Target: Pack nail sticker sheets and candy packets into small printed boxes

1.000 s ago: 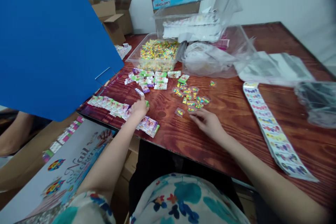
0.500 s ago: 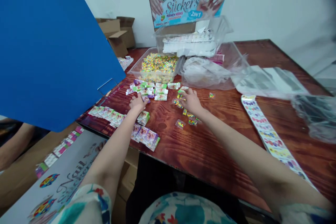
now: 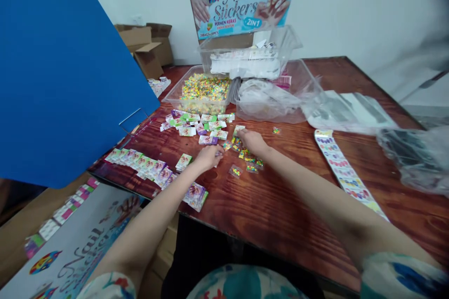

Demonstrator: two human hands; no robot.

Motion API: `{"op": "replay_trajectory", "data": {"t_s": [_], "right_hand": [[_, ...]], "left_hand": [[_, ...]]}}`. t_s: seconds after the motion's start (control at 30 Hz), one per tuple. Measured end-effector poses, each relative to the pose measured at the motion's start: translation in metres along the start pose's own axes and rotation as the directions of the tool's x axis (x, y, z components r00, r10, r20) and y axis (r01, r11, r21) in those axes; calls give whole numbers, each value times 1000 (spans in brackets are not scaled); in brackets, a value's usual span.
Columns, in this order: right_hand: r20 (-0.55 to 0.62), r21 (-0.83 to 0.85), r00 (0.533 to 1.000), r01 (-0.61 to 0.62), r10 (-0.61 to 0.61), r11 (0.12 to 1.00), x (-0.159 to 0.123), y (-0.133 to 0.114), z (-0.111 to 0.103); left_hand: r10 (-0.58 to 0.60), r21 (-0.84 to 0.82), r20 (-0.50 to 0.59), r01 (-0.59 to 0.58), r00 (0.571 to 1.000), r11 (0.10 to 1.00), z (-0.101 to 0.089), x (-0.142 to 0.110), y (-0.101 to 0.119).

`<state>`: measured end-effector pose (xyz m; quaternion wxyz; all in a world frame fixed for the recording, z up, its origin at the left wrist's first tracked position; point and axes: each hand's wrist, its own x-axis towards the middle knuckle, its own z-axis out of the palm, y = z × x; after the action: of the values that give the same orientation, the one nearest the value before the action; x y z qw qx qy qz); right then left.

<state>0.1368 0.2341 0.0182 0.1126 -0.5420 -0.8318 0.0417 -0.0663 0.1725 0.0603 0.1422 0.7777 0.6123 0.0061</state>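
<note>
My left hand (image 3: pixel 209 156) is low over the table, its fingers closed on what looks like a small white-and-purple box (image 3: pixel 219 152), partly hidden. Beside it, my right hand (image 3: pixel 253 142) has its fingertips on another small box (image 3: pixel 239 129), by a pile of clear packets of coloured candy (image 3: pixel 246 154). Single candy packets (image 3: pixel 235 171) lie nearer me. Beyond my left hand are scattered small boxes (image 3: pixel 187 131). A row of flat printed boxes (image 3: pixel 147 166) runs along the left table edge, and a short stack of boxes (image 3: pixel 184 161) stands by my left forearm.
Behind are a clear bin of candy packets (image 3: pixel 205 91), a bin of plastic bags (image 3: pixel 263 96) and a bin of printed strips (image 3: pixel 245 63). A sticker strip (image 3: pixel 338 163) and clear bags (image 3: pixel 351 110) lie right. A blue panel (image 3: pixel 70 79) blocks the left.
My left hand went from the box row to the scattered boxes, then right towards the candy packets. My right hand left the near packets and reached forward to a small box. The view shifted.
</note>
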Motion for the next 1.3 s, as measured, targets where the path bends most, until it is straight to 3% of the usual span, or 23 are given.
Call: {"op": "replay_trajectory", "data": {"t_s": [0.07, 0.17, 0.27, 0.37, 0.43, 0.5, 0.57, 0.63, 0.7, 0.77, 0.87, 1.1, 1.2, 1.3], "right_hand": [[-20, 20, 999, 50, -50, 999, -24, 3, -5], [-90, 43, 993, 76, -72, 996, -62, 7, -15], [-255, 281, 965, 21, 54, 959, -102, 2, -28], [-255, 690, 955, 68, 153, 721, -143, -13, -41], [-174, 778, 981, 81, 90, 623, -166, -16, -51], [-122, 781, 991, 60, 58, 621, -186, -1, -63], [-112, 725, 990, 20, 89, 688, -205, 35, -75], [-131, 519, 980, -62, 150, 852, -223, 86, -83], [-98, 309, 973, -172, 211, 935, -236, 136, -85], [-33, 184, 976, -207, 216, 961, -245, 172, -82], [-3, 155, 980, -198, 201, 968, -249, 192, -76], [-136, 153, 966, -198, 219, 968, -242, 170, -85], [-225, 222, 953, -151, 201, 963, -237, 134, -98], [-213, 550, 957, -51, 199, 834, -230, 77, -109]], "left_hand": [[15, 19, -15, -15, 1000, 1000, 4, -8, 12], [62, 60, -144, -54, 988, 997, 6, -22, 29], [327, 70, -279, -321, 903, 945, 13, -37, 50], [520, 47, -336, -538, 785, 842, 30, -52, 71], [534, -57, -368, -592, 761, 804, 46, -61, 83], [424, -250, -436, -560, 793, 790, 61, -70, 92], [218, -459, -464, -443, 859, 770, 70, -77, 96], [61, -606, -415, -326, 908, 726, 73, -84, 98], [-3, -682, -360, -261, 933, 684, 72, -87, 98], [-36, -726, -338, -236, 940, 646, 68, -89, 99], [-68, -784, -322, -225, 944, 579, 63, -89, 102], [-103, -855, -283, -202, 954, 478, 63, -99, 118], [-37, -844, -307, -254, 951, 472, 54, -106, 127], [84, -825, -375, -373, 923, 424, 40, -110, 138]]}}
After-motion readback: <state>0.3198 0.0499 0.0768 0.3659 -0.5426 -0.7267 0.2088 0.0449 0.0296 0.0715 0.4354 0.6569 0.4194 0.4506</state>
